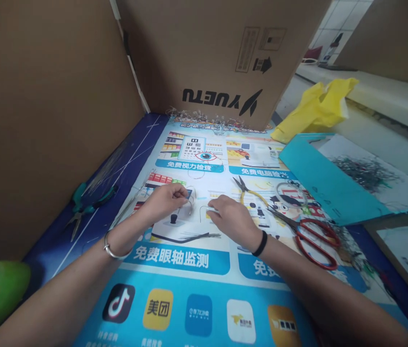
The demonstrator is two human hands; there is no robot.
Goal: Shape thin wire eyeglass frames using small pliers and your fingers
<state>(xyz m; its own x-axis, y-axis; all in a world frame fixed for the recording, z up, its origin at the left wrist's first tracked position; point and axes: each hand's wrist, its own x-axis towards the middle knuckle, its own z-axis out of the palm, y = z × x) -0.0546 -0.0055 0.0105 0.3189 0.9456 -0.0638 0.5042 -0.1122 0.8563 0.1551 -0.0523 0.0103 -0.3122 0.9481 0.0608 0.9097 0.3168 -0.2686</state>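
My left hand [170,198] is closed, its thumb and fingertips pinching a thin curved wire [191,206] that hangs down past the fingers. My right hand [231,218] is closed too, its fingertips around the end of another thin bent wire [201,212]. The two hands are apart, above a printed poster sheet [204,289]. Below them lies a small bundle of straight dark wires [200,235]. Beyond my right hand are yellow-handled pliers [249,189] with parted jaws, and red-handled scissors [314,236] lie to its right.
Teal-handled pliers [81,207] and loose wires [108,166] lie at left; a green tape roll [6,294] is nearer. Cardboard walls [204,53] stand behind and left. Wire pieces [220,120] line the back. At right are a wire coil [291,194], turquoise folder [330,185], wire heap [361,172] and yellow bag [314,111].
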